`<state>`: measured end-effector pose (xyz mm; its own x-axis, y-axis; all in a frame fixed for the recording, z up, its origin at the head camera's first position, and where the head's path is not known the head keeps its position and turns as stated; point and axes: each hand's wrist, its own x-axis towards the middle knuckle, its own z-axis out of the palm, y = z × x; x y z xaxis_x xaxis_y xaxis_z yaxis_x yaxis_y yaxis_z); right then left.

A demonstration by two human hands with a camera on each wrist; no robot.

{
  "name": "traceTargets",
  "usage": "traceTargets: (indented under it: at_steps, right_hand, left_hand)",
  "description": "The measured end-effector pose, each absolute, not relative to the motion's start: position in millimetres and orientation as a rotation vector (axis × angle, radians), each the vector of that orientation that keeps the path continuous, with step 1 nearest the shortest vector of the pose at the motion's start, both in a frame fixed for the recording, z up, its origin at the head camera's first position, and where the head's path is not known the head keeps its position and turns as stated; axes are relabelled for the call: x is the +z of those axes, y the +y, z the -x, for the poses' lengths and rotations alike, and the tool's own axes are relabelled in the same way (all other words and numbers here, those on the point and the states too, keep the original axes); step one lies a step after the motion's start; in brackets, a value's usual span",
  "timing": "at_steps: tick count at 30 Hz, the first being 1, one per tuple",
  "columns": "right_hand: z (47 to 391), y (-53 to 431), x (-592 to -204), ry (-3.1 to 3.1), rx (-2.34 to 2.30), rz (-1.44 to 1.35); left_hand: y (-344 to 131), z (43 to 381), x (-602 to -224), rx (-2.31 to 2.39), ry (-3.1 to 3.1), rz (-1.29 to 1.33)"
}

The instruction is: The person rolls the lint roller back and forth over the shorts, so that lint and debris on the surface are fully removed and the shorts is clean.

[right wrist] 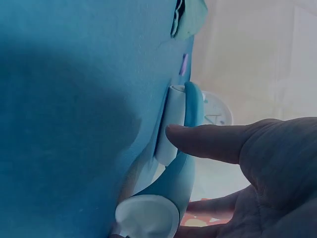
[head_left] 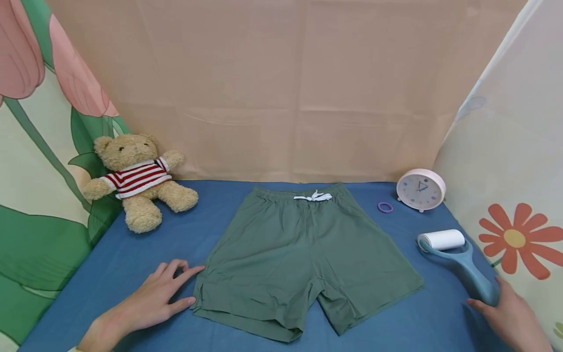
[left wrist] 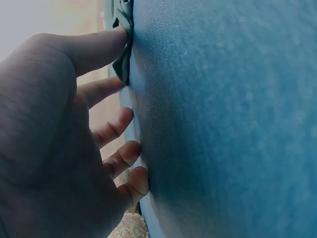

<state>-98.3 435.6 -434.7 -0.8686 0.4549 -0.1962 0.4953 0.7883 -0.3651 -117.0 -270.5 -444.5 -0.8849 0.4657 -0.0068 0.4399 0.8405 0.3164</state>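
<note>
1. At the centre of my head view, green shorts [head_left: 308, 254] lie spread on a blue cloth [head_left: 105, 269], waistband and white drawstring [head_left: 315, 196] toward 12 o'clock, both leg openings toward 6.

2. Between 8 and 9 o'clock of the shorts, I have the left hand [head_left: 151, 296] with thumb and index finger at the side edge near the hem. They are spread well apart, so I read that grip as wide, with no fabric pinched. My left wrist feed shows green fabric at the thumb tip; the other fingers are relaxed.

3. Between 3 and 4 o'clock, the right hand [head_left: 514, 313] is at the handle end of a blue lint roller [head_left: 470, 266], thumb to one side, fingers to the other. The thumb is straight and the grip looks wide; I cannot tell whether the thumb touches the handle.

4. Toward 3 o'clock of the shorts, the roller lies on the cloth, its white roll [head_left: 445, 239] at about 11 o'clock from the handle end.

5. At 2 o'clock, I see a purple ring [head_left: 385, 211], with a pale pink alarm clock [head_left: 421, 189] standing just beyond.

6. Near 10 o'clock, a teddy bear [head_left: 142, 178] in a striped shirt sits before the tan backdrop [head_left: 308, 98].
</note>
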Motion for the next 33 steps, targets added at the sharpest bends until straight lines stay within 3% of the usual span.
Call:
traceTargets:
  at_steps: [9, 33]
  right_hand:
    - [118, 435, -432, 2.922, -0.538, -0.742]
    - [121, 427, -433, 3.13, -0.481, -0.788]
  left_hand:
    - [-270, 118, -446, 0.481, 2.942, -0.733]
    - [-273, 118, -449, 0.509, 2.963, -0.789]
